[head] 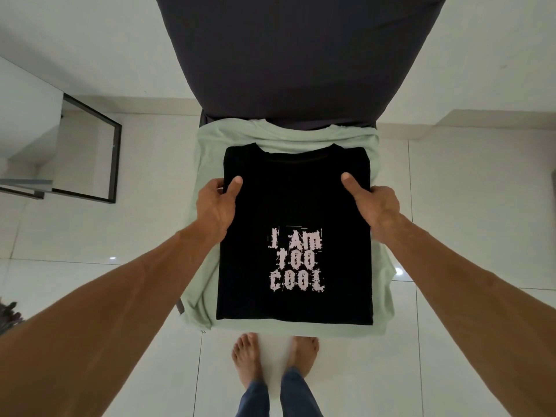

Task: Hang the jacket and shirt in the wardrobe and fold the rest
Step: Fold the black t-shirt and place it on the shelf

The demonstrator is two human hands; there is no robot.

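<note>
**Both hands hold the folded black T-shirt on the chair seat**

On my screen I see the folded black cotton T-shirt (pixel 294 194) with the pale pink print "I AM TOO COOL". It is on top of a pale green garment (pixel 207 164), which is spread over the seat of a chair with a dark grey fabric cover (pixel 285 55). I cannot tell if the shirt rests fully or is lifted a little.

The left hand (pixel 215 206) grips the shirt's left edge and the right hand (pixel 374 206) grips its right edge. Each thumb lies on top of the cloth, and the other fingers go under it, hidden from me.

The tall chair back stands just behind the collar. The green garment hangs over the seat on both sides.

Below the seat are two bare feet (pixel 248 353) and blue jeans legs (pixel 255 398) on the glossy white tiled floor (pixel 90 236). At the left, well apart from the chair, is a glass panel in a black frame (pixel 115 145).
</note>
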